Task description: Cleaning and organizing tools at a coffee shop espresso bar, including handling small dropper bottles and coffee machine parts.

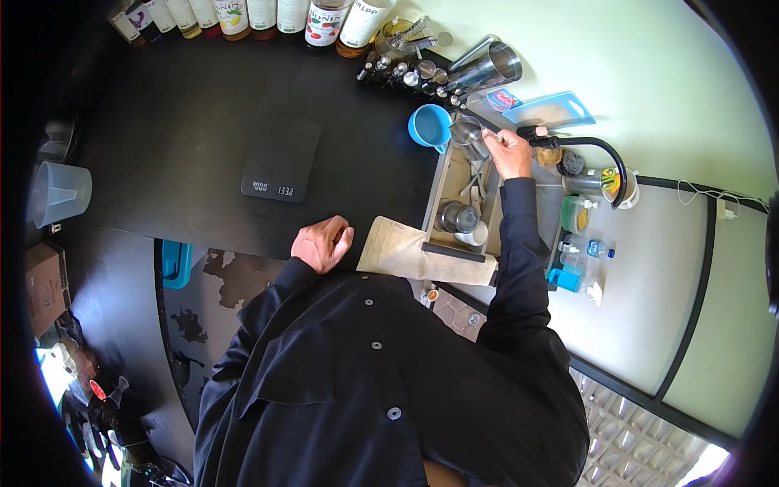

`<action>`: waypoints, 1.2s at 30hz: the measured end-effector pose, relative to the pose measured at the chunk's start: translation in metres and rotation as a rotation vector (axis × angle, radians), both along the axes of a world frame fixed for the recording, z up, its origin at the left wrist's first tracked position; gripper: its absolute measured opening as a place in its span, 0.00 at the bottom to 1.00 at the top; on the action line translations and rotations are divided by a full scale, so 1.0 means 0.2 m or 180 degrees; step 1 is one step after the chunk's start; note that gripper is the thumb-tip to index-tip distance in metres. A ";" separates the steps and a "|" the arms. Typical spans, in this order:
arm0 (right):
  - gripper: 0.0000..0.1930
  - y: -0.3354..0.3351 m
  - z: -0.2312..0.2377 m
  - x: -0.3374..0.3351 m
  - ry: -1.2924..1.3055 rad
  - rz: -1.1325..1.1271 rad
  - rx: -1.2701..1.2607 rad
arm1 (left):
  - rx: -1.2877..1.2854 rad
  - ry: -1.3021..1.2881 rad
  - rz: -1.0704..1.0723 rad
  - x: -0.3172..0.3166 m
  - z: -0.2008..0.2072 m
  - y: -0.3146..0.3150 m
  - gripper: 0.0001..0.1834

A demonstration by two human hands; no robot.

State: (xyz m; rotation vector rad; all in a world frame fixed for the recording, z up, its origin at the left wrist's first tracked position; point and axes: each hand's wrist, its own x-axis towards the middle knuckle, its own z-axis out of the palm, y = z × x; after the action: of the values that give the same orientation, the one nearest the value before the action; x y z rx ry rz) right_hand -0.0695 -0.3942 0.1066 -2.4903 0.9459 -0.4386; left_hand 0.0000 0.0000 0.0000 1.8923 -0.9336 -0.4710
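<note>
Shiny metal pitcher (467, 131), smooth blue cup (428, 127), matt black counter (162, 122).

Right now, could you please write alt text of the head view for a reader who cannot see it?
A person's right hand holds a metal pitcher over a recessed basin, beside a blue cup on a black counter. The left hand, loosely curled, is at the counter's front edge, near a black digital scale; bottles line the back.

A head-worn fisheye looks down over the nearby black shirt (341, 381) toward the dark counter (178, 105) ahead.
</note>
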 end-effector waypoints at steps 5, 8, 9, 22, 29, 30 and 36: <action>0.24 0.00 -0.01 0.02 -0.0053 0.0045 0.0018 | -0.0006 -0.0045 0.0003 0.02 0.00 0.00 0.13; 0.24 -0.02 -0.01 0.02 -0.0034 0.0036 0.0002 | 0.0000 -0.0049 -0.0012 0.01 -0.01 -0.02 0.12; 0.24 -0.02 -0.01 0.02 -0.0035 0.0040 0.0008 | 0.0006 -0.0050 -0.0008 0.01 0.00 -0.01 0.12; 0.12 0.17 0.13 -0.10 -0.2002 -0.0417 0.2582 | -0.0075 0.0022 -0.0053 0.00 0.00 0.01 0.12; 0.18 0.73 0.31 0.13 -0.2449 0.0427 0.3102 | 0.0061 -0.0022 0.0048 -0.01 0.01 0.02 0.13; 0.19 0.81 0.34 0.17 -0.2417 0.0496 0.3111 | 0.0043 -0.0017 0.0020 -0.01 0.00 0.00 0.13; 0.17 1.15 0.44 0.31 -0.2439 0.1037 0.3541 | 0.0106 -0.0086 -0.0069 -0.03 -0.02 -0.03 0.11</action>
State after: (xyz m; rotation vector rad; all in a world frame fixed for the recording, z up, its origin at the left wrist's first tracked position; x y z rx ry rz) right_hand -0.0065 -0.1635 0.1937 -1.2439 0.2847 -0.5010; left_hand -0.0056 -0.0057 -0.0040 1.9244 -0.9703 -0.4776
